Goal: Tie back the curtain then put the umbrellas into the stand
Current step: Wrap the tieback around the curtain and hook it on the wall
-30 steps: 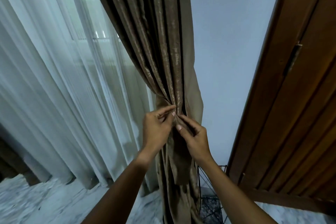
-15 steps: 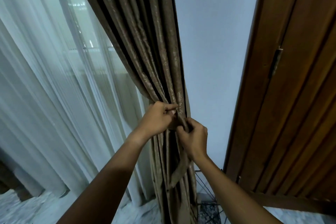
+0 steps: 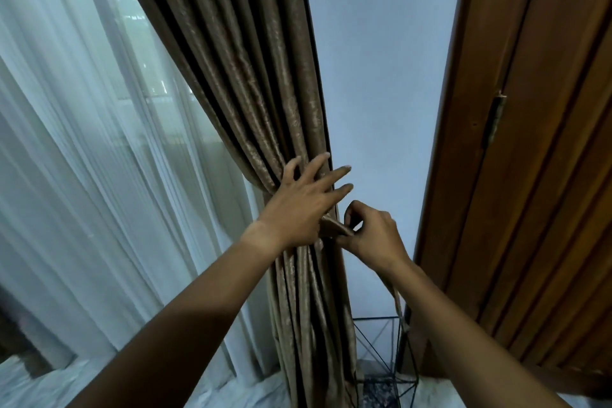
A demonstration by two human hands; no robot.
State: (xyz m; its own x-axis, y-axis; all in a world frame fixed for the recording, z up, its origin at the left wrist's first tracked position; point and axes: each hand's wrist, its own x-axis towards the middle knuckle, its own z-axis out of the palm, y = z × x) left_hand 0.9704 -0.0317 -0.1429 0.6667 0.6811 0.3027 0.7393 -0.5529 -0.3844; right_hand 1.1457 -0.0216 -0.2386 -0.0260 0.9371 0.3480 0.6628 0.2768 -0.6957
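Observation:
The brown curtain (image 3: 251, 76) is gathered into a narrow bundle against the pale wall. My left hand (image 3: 304, 205) lies on the gathered part with its fingers spread and straight. My right hand (image 3: 371, 232) is just to the right of the bundle and pinches the end of a brown tie-back strip (image 3: 334, 227) that crosses the bundle. A thin strand of the tie hangs down past my right forearm. The black wire umbrella stand (image 3: 381, 358) is on the floor below, partly behind the curtain. No umbrella is in view.
A sheer white curtain (image 3: 82, 175) covers the window on the left. A wooden door (image 3: 536, 175) and its frame fill the right side. The floor below is pale marble (image 3: 39, 384).
My left hand let go of the fabric and spread its fingers over the bundle. My right hand moved right, pulling the tie end out to the side. The view tilted up slightly.

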